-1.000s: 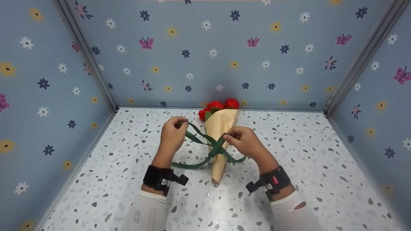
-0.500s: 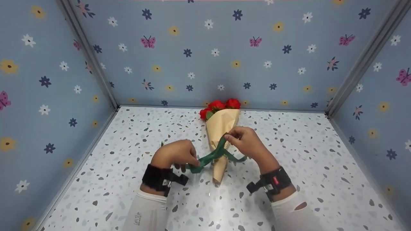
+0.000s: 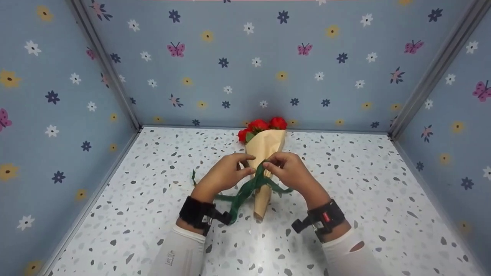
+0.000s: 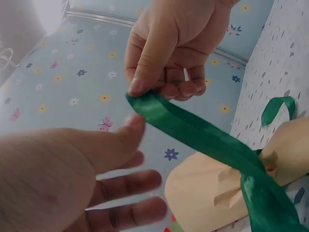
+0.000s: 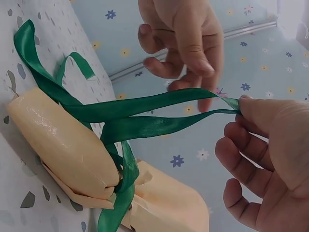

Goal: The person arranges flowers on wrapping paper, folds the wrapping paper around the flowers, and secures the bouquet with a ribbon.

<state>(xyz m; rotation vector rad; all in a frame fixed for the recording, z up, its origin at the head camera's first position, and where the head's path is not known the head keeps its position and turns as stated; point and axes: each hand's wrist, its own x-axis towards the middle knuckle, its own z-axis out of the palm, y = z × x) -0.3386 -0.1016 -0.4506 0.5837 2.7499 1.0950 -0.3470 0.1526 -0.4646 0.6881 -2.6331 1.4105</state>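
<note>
A bouquet of red roses (image 3: 258,125) in tan wrapping paper (image 3: 266,143) lies on the table, its narrow stem end toward me. Round its neck runs a green ribbon (image 3: 247,188). My right hand (image 3: 290,168) pinches a folded loop of the ribbon between thumb and fingertips, lifted above the wrap. Close by on the left, my left hand (image 3: 228,172) holds nothing; its thumb and fingers are spread apart. In the left wrist view the left thumb (image 4: 130,130) is right at the ribbon's edge. One ribbon tail hangs down toward the left wrist, partly hidden by that hand.
The speckled white table (image 3: 153,161) is enclosed by blue flowered panels (image 3: 253,61) at the back and sides. The roses lie near the back panel. Another stretch of ribbon (image 3: 282,188) curls out to the right of the stems.
My left hand first held ribbon at the upper left, came down to the ribbon left of the stems, then rose empty-handed beside my right hand. The right hand keeps its pinch.
</note>
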